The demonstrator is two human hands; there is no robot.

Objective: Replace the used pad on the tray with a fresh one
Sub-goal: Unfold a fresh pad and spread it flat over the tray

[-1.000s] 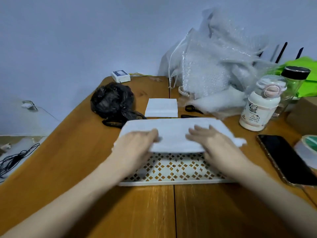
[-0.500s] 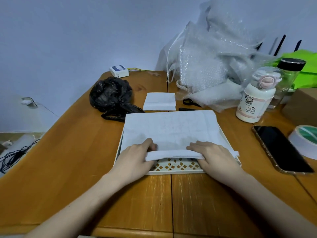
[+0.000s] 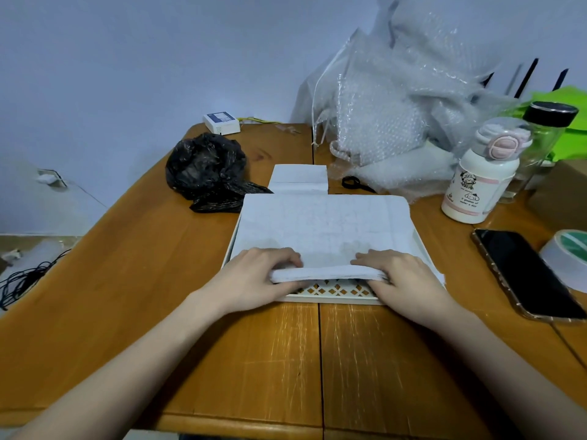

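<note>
A white tray [image 3: 330, 299] with a lattice floor sits on the wooden table in front of me. A white pad [image 3: 324, 228] is spread over nearly all of it, with faint grey stains near its near edge. My left hand [image 3: 254, 279] grips the pad's near edge at the left, fingers on top and thumb beneath. My right hand [image 3: 401, 277] grips the same edge at the right. That edge is lifted slightly, showing a strip of lattice below. A second, folded white pad [image 3: 298, 178] lies just beyond the tray.
A crumpled black plastic bag [image 3: 208, 171] lies left of the folded pad. Bubble wrap [image 3: 397, 122], black scissors [image 3: 354, 183], a white bottle [image 3: 481, 182] and a glass jar [image 3: 543, 138] stand behind. A phone [image 3: 524, 273] and tape roll [image 3: 568, 255] lie right.
Both hands have drawn the pad's near edge toward me across the tray. The pad went from covering the far half to covering almost the whole lattice.
</note>
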